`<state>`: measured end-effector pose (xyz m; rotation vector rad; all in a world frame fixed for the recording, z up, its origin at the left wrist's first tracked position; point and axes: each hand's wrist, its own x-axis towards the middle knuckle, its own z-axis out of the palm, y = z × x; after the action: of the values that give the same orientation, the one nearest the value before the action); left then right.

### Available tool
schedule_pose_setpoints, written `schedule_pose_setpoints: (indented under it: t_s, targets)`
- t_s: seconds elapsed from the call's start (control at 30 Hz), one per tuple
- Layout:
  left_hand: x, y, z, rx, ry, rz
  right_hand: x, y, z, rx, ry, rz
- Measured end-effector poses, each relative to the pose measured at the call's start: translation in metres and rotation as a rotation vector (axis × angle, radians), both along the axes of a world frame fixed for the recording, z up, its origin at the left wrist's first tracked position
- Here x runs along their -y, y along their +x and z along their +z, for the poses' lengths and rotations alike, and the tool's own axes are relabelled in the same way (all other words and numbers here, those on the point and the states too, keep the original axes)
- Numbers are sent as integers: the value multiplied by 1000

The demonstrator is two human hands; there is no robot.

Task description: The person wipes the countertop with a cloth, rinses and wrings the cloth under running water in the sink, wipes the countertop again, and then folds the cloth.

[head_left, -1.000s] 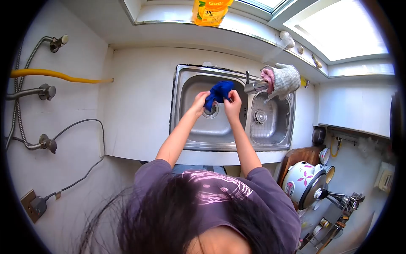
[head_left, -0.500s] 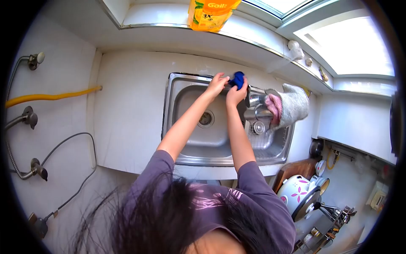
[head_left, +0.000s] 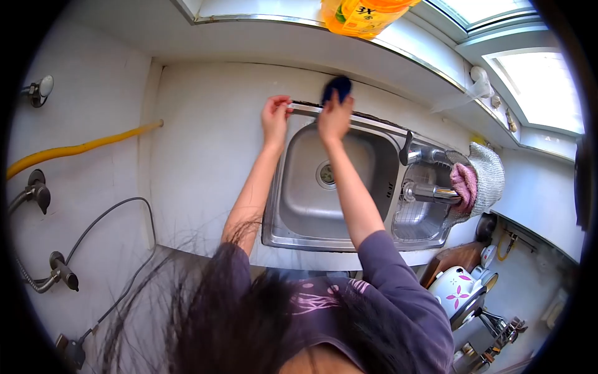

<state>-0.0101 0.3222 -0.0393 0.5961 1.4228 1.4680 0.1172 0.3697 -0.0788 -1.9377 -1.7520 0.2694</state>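
My right hand [head_left: 335, 118] presses a dark blue cloth [head_left: 337, 89] on the white counter just behind the sink's back rim; motion blurs the cloth. By the back left corner of the steel sink [head_left: 293, 242], my left hand [head_left: 275, 117] is loosely curled, its thumb and fingers apart, with nothing visible in it. Below both hands lies the main basin with its drain [head_left: 326, 175]. A dark, stained strip runs along the sink's back edge.
A faucet [head_left: 423, 154] stands right of the main basin, with grey and pink cloths [head_left: 487, 181] hung beside it. An orange bottle [head_left: 366, 17] sits on the ledge above. A yellow hose [head_left: 81, 144] comes from the left wall. A rice cooker [head_left: 455, 290] is at lower right.
My hands have moved apart. The right one carried the blue cloth leftward along the counter, and the left one went to the sink's back left corner. The view has shifted too.
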Motion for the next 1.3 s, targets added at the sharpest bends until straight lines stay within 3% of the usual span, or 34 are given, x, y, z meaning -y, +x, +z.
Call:
schedule_pose_setpoints:
  t_s: [0.2, 0.3, 0.33, 0.4, 0.53, 0.57, 0.6, 0.63, 0.67, 0.73, 0.8, 0.83, 0.87, 0.93, 1.0, 1.2, 1.3]
  targets:
    - [45, -68, 11, 65, -41, 184, 19, -133, -3, -190, 136, 525]
    - [71, -93, 7, -349, -13, 253, 76, -159, -19, -346, 88, 726]
    - [82, -100, 4, -353, -22, 263, 98, -162, -34, -383, 60, 755]
    - [101, -109, -11, -547, -123, 255, 145, -131, 4, -372, 48, 1025]
    - [134, -89, 1, -429, -163, 224, 221, -81, 29, -411, -164, 1288]
    - [137, -83, -6, -385, -147, 245, 225, -75, 30, -408, -162, 1296]
    - [136, -81, -3, -385, -147, 251, 226, -70, 38, -464, -251, 1137]
    - [135, -81, -1, -189, -157, 167, 227, -65, 42, -514, -339, 974]
    - [134, -79, 0, 7, -165, 84, 214, -66, 39, -535, -271, 839]
    - [128, -74, -2, 45, -44, 95, 165, -73, 34, -706, -82, 574]
    - [126, -70, -3, -228, 20, 212, 97, -77, 41, -579, 93, 530]
    - [127, -74, 1, -524, -7, 238, 69, -81, 44, -404, 112, 465]
    - [137, -82, 4, -530, -28, 254, 24, -89, 43, -318, 96, 486]
    - [149, -94, 10, -131, -55, 344, -12, -90, -8, -4, 133, 642]
    - [171, -102, 14, -151, -82, 389, 6, -92, 0, 59, 129, 613]
    - [250, -105, 2, -209, -140, 407, 118, -78, 17, -10, 115, 883]
    - [275, -90, 4, -43, -225, 417, 197, -68, 24, -37, 102, 996]
